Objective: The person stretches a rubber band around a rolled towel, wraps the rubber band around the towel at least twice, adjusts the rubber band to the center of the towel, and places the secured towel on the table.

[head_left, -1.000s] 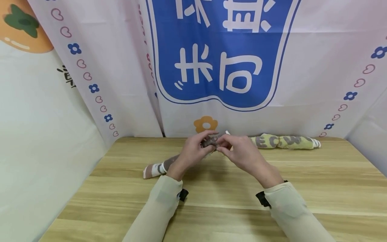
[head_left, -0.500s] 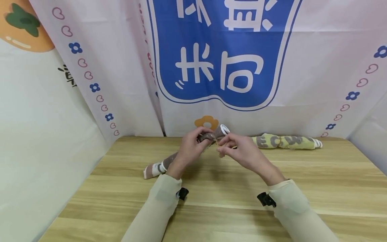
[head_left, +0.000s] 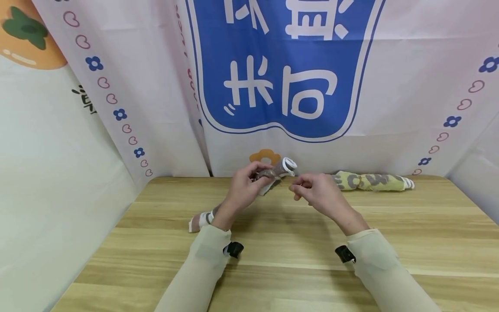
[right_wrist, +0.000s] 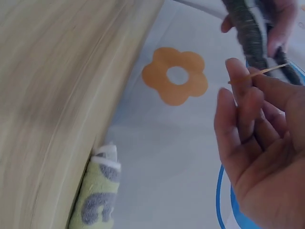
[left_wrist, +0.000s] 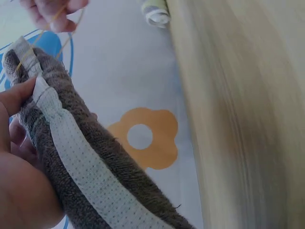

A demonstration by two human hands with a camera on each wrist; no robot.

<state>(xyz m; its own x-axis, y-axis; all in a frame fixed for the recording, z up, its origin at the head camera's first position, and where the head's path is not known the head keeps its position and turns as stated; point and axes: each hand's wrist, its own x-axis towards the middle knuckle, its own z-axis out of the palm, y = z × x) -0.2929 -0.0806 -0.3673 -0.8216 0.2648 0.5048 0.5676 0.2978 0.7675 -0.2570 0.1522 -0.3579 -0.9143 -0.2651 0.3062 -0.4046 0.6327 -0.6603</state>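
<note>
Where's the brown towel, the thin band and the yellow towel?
Brown towel (left_wrist: 82, 157), left wrist view: on its pale strip.
Thin band (right_wrist: 270, 69), right wrist view: its stretched part.
Yellow towel (head_left: 373, 182), head view: near its middle.

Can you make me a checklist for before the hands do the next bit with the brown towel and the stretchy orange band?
1. Left grip holds the brown rolled towel: ok.
2. Right grip pinches the orange band: ok.
3. Band let go and sitting by itself on the towel: not ok, it stretches across to the right grip's fingers.
4. Band looped all the way around the towel: cannot tell, part of it is hidden.
5. Brown towel lying flat on the table: not ok, its far end looks raised.
6. Yellow rolled towel apart from the brown one: ok.
</note>
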